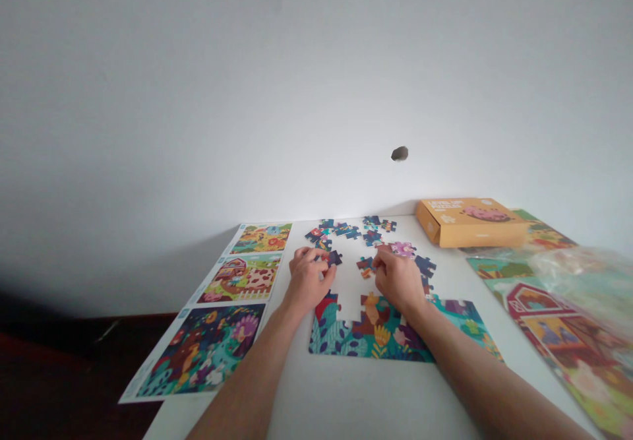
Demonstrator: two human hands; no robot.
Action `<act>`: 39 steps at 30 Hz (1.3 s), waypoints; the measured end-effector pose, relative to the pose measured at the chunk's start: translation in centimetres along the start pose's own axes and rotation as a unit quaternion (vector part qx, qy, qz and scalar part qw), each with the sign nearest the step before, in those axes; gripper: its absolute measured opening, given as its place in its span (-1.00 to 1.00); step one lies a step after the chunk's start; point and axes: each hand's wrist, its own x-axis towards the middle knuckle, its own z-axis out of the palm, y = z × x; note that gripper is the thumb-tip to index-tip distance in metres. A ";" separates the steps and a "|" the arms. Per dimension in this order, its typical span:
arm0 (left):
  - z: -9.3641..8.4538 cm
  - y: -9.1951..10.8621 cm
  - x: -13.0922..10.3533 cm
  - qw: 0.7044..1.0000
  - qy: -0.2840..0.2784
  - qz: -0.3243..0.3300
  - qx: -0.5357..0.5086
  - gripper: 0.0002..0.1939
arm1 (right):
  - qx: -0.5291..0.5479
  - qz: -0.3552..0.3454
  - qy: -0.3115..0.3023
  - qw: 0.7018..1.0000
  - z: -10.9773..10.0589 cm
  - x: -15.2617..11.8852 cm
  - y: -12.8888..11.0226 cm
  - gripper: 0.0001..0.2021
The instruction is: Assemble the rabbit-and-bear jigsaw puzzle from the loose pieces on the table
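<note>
A partly joined jigsaw puzzle (380,341) lies on the white table, its lower rows showing teal leaves and an orange animal. My left hand (307,278) is above its left part, fingers curled and closed on a dark blue puzzle piece (336,257). My right hand (399,278) is over the puzzle's upper middle, its fingers pinched downward; whatever is between them is hidden. Just left of those fingertips lies a blue and orange piece (366,266). Beyond that hand sits a pink-purple piece (404,249), with a dark blue piece (425,266) to its right.
Several loose pieces (346,230) lie toward the wall. A sheet with three printed pictures (237,278) is at the left edge. An orange puzzle box (475,222) stands at the back right, near a farm picture (548,321) and clear plastic wrap (573,268).
</note>
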 end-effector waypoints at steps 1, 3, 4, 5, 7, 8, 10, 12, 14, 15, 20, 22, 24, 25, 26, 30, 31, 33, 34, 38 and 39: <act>0.0 -0.1 0.0 0.999 0.010 -0.034 0.015 -0.73 | -0.010 0.011 0.015 1.000 0.1 0.1 0.2 -0.73; 0.1 -0.2 0.0 0.994 0.018 -0.098 0.046 -0.85 | -0.026 0.014 0.024 0.999 0.4 0.2 0.4 -0.74; 0.2 -0.2 0.0 0.991 0.013 -0.121 0.059 -0.85 | -0.032 0.010 0.019 0.999 0.6 0.3 0.5 -0.76; 0.2 -0.2 -0.1 0.988 0.004 -0.137 0.071 -0.79 | -0.036 0.004 0.012 0.999 0.8 0.3 0.5 -0.75; 0.3 -0.2 -0.1 0.984 -0.020 -0.151 0.088 -0.67 | -0.035 -0.008 -0.004 0.999 1.2 0.3 0.5 -0.68; 0.3 -0.1 -0.1 0.983 -0.031 -0.153 0.094 -0.63 | -0.029 -0.016 -0.008 0.999 1.3 0.2 0.4 -0.66; 0.1 0.0 -0.1 0.983 -0.044 -0.152 0.098 -0.60 | -0.015 -0.029 -0.014 0.999 1.4 0.2 0.3 -0.65; -0.1 0.3 -0.1 0.984 -0.048 -0.139 0.097 -0.60 | -0.006 -0.032 -0.016 0.999 1.4 0.1 0.3 -0.66; -0.4 0.6 -0.2 0.988 -0.051 -0.110 0.094 -0.59 | -0.003 -0.031 -0.016 0.999 1.3 0.1 0.4 -0.66; -0.5 0.7 -0.2 0.990 -0.055 -0.093 0.093 -0.57 | -0.002 -0.030 -0.015 0.999 1.3 0.2 0.4 -0.66; -0.5 0.9 -0.5 0.987 -0.096 -0.060 0.112 -0.38 | -0.001 -0.030 -0.002 1.000 1.4 0.2 0.6 -0.63; -0.4 0.7 -0.6 0.984 -0.115 -0.071 0.118 -0.33 | -0.006 -0.027 0.003 1.000 1.5 0.1 0.6 -0.63; -0.3 0.5 -0.6 0.981 -0.131 -0.080 0.122 -0.31 | -0.011 -0.026 0.004 1.000 1.6 0.1 0.6 -0.64; -0.3 0.4 -0.6 0.979 -0.137 -0.083 0.124 -0.30 | -0.012 -0.026 0.004 1.000 1.7 0.1 0.7 -0.64; -0.3 0.4 -0.6 0.979 -0.141 -0.084 0.124 -0.30 | -0.014 -0.025 0.004 1.000 1.7 0.1 0.7 -0.65; -0.2 0.2 -0.4 0.975 -0.124 -0.125 0.136 -0.34 | -0.019 -0.021 0.001 1.000 1.7 0.1 0.6 -0.66; -0.2 0.2 -0.3 0.971 -0.111 -0.154 0.142 -0.36 | -0.020 -0.021 0.000 1.000 1.7 0.1 0.5 -0.66; -0.1 0.0 -0.1 0.959 -0.078 -0.222 0.159 -0.40 | -0.020 -0.018 -0.002 1.000 1.6 0.1 0.4 -0.67; -0.1 -0.1 -0.1 0.952 -0.064 -0.250 0.167 -0.43 | -0.020 -0.016 -0.004 1.000 1.5 0.1 0.4 -0.67; -0.2 -0.9 0.1 0.941 -0.048 -0.284 0.178 -0.62 | -0.020 -0.005 -0.011 1.000 1.6 0.1 0.3 -0.67; -0.2 -1.1 0.0 0.943 -0.048 -0.281 0.173 -0.65 | -0.020 -0.004 -0.013 1.000 1.6 0.1 0.3 -0.67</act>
